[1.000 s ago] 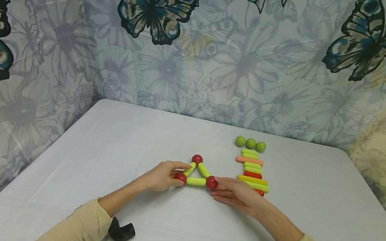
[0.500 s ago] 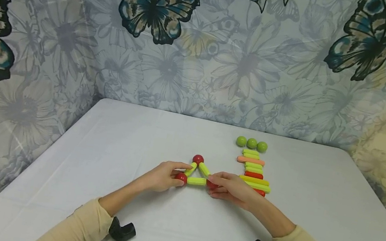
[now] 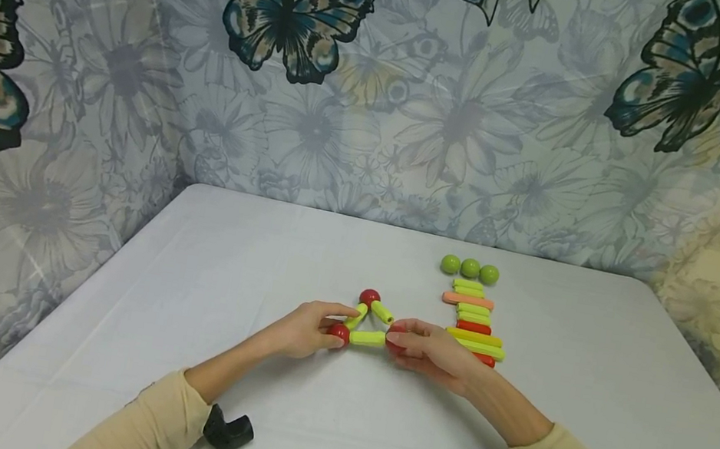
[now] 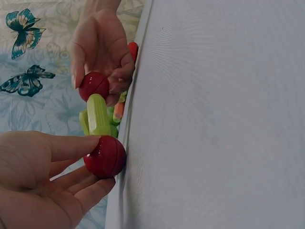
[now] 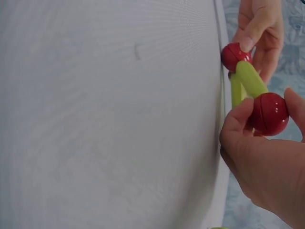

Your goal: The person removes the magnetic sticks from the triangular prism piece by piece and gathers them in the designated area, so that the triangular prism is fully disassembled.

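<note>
A triangle of red balls and yellow-green rods lies in the middle of the table in the head view. My left hand [image 3: 305, 329] pinches its left red ball [image 4: 106, 157], thumb on the upper side and fingers beneath in the left wrist view. My right hand [image 3: 438, 354] grips the right red ball [image 5: 270, 114] between thumb and fingers. A front rod [image 3: 368, 338] runs between these two balls. At the far corner sits the third red ball [image 3: 370, 299]. From it the right-hand rod [image 3: 382, 312] ends short of my right hand, its near end showing free.
To the right, a column of rods stretches away: red, yellow [image 3: 473, 336], yellow-green and an orange one [image 3: 468, 300]. Three green balls [image 3: 470, 268] stand in a row behind them. A butterfly-patterned cloth [image 3: 345, 137] hangs behind the white table [image 3: 244, 254].
My right hand has shifted slightly left and closed round the right red ball. The right-hand rod's near end has come apart from that ball. My left hand has stayed put.
</note>
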`<state>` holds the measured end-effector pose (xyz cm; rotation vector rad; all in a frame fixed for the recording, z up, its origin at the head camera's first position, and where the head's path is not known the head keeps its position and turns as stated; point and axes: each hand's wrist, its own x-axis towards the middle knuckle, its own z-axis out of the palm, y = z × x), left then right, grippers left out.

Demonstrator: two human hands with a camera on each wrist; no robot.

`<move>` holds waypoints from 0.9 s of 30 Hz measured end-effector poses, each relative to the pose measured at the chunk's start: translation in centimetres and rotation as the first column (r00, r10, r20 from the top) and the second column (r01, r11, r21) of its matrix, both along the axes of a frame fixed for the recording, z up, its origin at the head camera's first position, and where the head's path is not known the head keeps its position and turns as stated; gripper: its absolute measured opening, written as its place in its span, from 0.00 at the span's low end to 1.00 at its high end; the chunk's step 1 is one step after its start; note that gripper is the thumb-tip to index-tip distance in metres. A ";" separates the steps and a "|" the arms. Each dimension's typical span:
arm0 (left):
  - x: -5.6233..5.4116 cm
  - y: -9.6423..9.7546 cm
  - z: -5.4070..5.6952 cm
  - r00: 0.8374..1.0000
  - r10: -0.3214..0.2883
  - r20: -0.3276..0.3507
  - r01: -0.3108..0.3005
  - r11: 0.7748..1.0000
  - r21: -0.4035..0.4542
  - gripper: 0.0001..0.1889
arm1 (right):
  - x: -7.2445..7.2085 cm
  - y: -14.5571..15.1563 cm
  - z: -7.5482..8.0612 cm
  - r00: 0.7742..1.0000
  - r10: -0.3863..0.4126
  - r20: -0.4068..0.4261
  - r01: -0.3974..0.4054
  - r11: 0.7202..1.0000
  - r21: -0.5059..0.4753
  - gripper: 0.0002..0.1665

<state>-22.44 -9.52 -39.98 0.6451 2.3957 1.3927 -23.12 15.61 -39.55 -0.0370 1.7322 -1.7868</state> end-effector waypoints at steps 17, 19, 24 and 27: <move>-0.2 0.0 -0.2 1.000 -0.001 -0.002 0.001 1.000 0.005 0.26 | 0.1 0.4 0.2 1.000 0.023 0.003 -0.023 0.993 -0.116 0.23; -0.2 0.0 -0.2 1.000 0.000 0.001 0.000 1.000 0.005 0.26 | 0.1 0.5 0.3 1.000 0.025 0.009 -0.023 0.992 -0.126 0.23; -0.1 0.0 -0.1 1.000 0.004 0.010 -0.005 1.000 0.012 0.26 | 0.1 1.1 0.7 1.000 0.009 0.002 -0.008 0.994 -0.111 0.22; -0.1 0.0 -0.1 1.000 0.009 0.011 -0.009 1.000 0.001 0.26 | -0.1 1.6 1.0 1.000 -0.011 -0.024 0.008 0.995 -0.104 0.23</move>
